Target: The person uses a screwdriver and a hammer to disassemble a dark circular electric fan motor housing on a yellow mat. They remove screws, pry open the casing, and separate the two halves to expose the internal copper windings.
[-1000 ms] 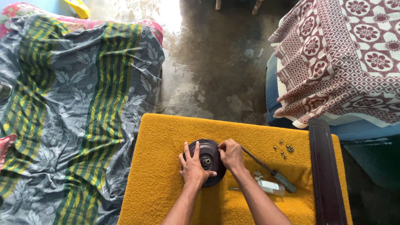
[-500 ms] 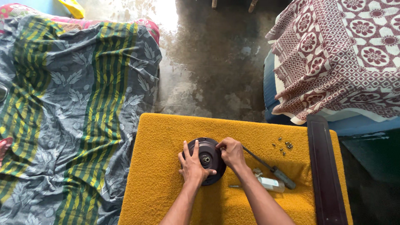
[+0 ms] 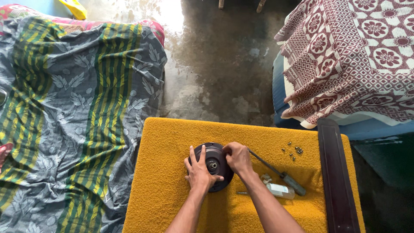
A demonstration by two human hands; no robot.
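Two bare hands rest on a round black metal motor housing (image 3: 214, 166) that lies low in the middle of the frame on a mustard-yellow fuzzy cloth (image 3: 172, 142). The left hand (image 3: 199, 171) lies flat with its fingers spread over the housing's left side and front edge. The right hand (image 3: 237, 158) curls over the upper right rim, fingers bent and pressed against it. A small shaft hub shows between the two hands.

Just right of the right wrist lies a grey-handled screwdriver (image 3: 278, 172), its shaft pointing toward the housing, and beside it a small clear plastic bottle (image 3: 279, 189). Several small loose screws (image 3: 293, 152) sit further right. A dark wooden slat (image 3: 336, 181) runs along the cloth's right edge. A grey-and-green leaf-print sheet (image 3: 73, 112) fills the left of the frame, and a maroon-and-white patterned cloth (image 3: 353, 56) fills the upper right.
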